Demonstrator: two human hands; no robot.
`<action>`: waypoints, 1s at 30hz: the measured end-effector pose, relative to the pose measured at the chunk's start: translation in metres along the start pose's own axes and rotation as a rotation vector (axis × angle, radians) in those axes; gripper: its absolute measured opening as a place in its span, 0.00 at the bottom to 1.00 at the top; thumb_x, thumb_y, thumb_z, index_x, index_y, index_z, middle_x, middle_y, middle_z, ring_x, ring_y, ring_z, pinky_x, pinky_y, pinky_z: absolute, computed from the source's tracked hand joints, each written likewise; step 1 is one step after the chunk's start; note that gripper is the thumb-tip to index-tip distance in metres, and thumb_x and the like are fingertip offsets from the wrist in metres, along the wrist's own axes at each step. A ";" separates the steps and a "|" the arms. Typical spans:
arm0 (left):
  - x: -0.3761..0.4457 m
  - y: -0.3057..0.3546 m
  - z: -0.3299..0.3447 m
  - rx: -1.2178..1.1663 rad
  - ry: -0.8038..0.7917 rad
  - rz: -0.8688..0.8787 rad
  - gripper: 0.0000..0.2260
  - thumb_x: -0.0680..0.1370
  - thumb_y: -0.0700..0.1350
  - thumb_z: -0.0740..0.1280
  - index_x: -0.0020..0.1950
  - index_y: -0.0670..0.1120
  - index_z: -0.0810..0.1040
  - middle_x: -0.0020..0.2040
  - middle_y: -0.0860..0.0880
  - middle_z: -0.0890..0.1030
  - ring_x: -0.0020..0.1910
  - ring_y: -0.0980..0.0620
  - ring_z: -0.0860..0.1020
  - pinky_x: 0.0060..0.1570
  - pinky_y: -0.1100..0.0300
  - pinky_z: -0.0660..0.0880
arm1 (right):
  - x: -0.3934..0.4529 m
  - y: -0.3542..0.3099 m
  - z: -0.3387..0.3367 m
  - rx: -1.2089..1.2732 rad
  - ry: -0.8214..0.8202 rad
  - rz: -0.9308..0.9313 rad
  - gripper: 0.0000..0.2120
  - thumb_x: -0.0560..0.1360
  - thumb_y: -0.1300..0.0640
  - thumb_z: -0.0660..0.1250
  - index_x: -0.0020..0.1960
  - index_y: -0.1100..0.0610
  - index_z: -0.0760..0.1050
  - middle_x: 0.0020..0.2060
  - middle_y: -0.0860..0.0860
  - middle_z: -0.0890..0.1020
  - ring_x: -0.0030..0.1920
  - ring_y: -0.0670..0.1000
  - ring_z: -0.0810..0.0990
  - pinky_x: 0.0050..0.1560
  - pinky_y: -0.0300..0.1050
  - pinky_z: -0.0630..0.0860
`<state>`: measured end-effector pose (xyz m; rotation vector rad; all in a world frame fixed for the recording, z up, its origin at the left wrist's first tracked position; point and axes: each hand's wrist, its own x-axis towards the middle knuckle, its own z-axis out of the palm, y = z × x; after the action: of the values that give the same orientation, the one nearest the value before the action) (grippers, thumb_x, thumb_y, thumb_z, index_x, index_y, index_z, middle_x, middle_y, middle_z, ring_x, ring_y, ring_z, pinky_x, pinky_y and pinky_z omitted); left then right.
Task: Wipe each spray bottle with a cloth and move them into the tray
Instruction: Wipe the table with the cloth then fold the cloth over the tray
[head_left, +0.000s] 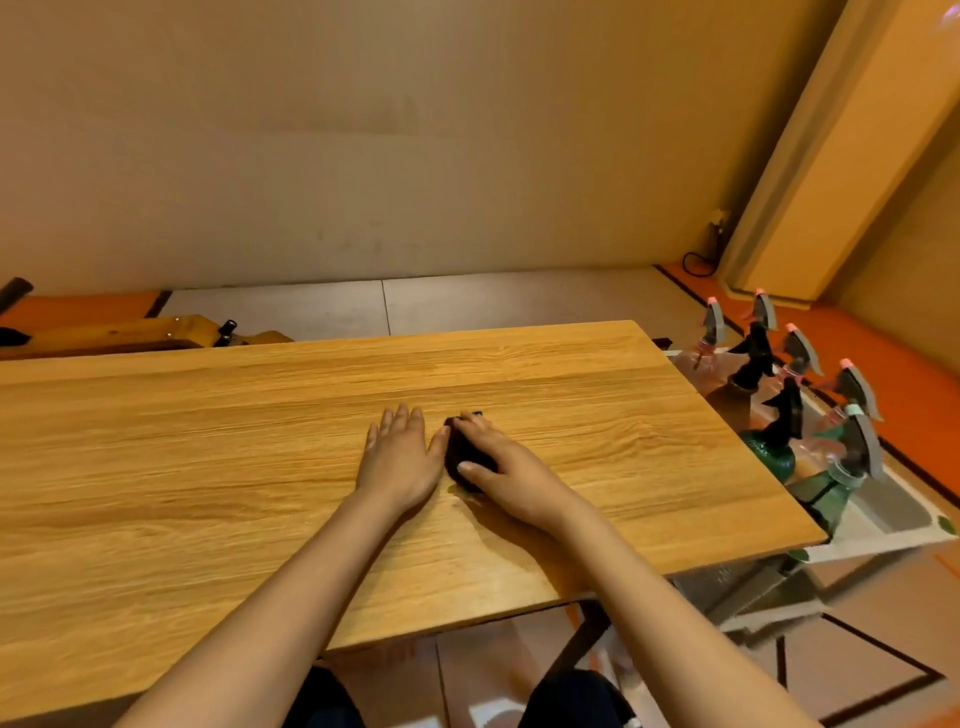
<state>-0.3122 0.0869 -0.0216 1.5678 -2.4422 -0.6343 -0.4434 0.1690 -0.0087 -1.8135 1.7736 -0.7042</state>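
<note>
A dark cloth (461, 453) lies bunched on the wooden table (208, 467) near its middle. My right hand (498, 467) rests on top of the cloth, fingers curled over it. My left hand (400, 457) lies flat on the table just left of the cloth, fingers spread, thumb nearly touching it. Several spray bottles (789, 400) with grey and black trigger heads stand in a white tray (883, 525) past the table's right edge. No bottle stands on the table.
The tray sits on a lower stand (753, 597) beside the table's right end. A wooden frame (156, 332) lies on the floor behind the table at the left. A wall runs across the back.
</note>
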 end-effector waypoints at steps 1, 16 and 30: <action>0.004 0.007 0.002 -0.052 0.003 0.033 0.27 0.83 0.55 0.50 0.78 0.42 0.55 0.79 0.44 0.54 0.78 0.47 0.49 0.74 0.54 0.44 | -0.002 0.003 -0.011 0.111 0.088 0.047 0.24 0.78 0.58 0.62 0.73 0.56 0.60 0.73 0.49 0.60 0.74 0.46 0.53 0.69 0.36 0.51; 0.018 0.066 -0.049 -0.551 -0.081 -0.281 0.06 0.75 0.37 0.70 0.39 0.46 0.79 0.39 0.51 0.79 0.47 0.49 0.78 0.43 0.64 0.68 | 0.035 -0.008 -0.057 0.347 0.040 0.563 0.09 0.70 0.67 0.69 0.38 0.55 0.74 0.35 0.51 0.77 0.37 0.47 0.75 0.32 0.34 0.67; 0.011 0.284 -0.169 -1.267 -0.003 -0.398 0.06 0.79 0.34 0.63 0.47 0.44 0.75 0.51 0.41 0.78 0.51 0.44 0.78 0.38 0.57 0.79 | -0.021 -0.043 -0.302 0.383 0.417 0.228 0.05 0.71 0.65 0.69 0.45 0.57 0.81 0.38 0.42 0.78 0.42 0.38 0.75 0.41 0.23 0.68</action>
<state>-0.4896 0.1346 0.2536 1.3429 -1.1024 -1.7360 -0.6149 0.1918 0.2431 -1.2509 1.8935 -1.2955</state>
